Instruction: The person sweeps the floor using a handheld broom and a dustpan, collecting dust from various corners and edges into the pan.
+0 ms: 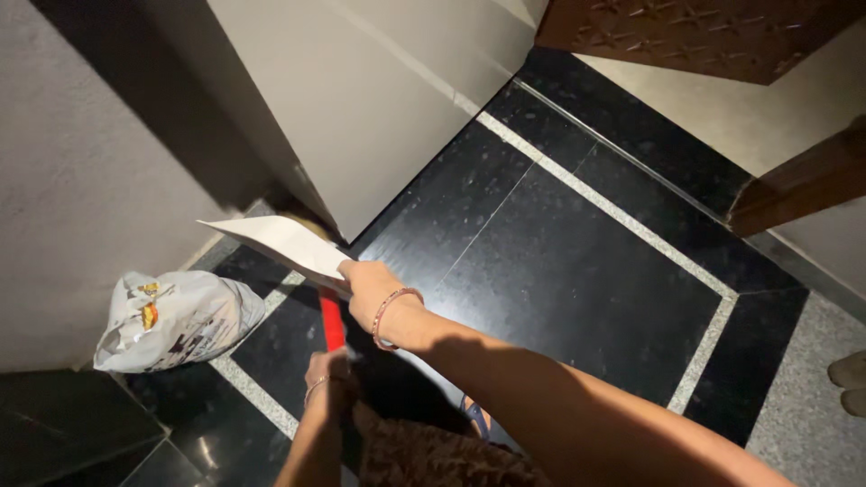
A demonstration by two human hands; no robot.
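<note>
Head view: the right hand [368,287], a beaded bracelet at its wrist, pinches a flat, stiff white sheet of paper [284,245] that juts out leftward from its fingers. Just below it, the left hand [327,372] is closed around a smooth red handle [332,322] standing upright between the hands. A crumpled white plastic bag [171,320] lies on the glossy black speckled stone floor [577,271], well left of both hands.

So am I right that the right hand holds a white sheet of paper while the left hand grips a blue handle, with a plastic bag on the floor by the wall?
Not quite: the handle in the left hand is red, not blue, as the head view shows. The rest stands: the right hand holds the white sheet, and the plastic bag lies on the floor by the wall.
</note>
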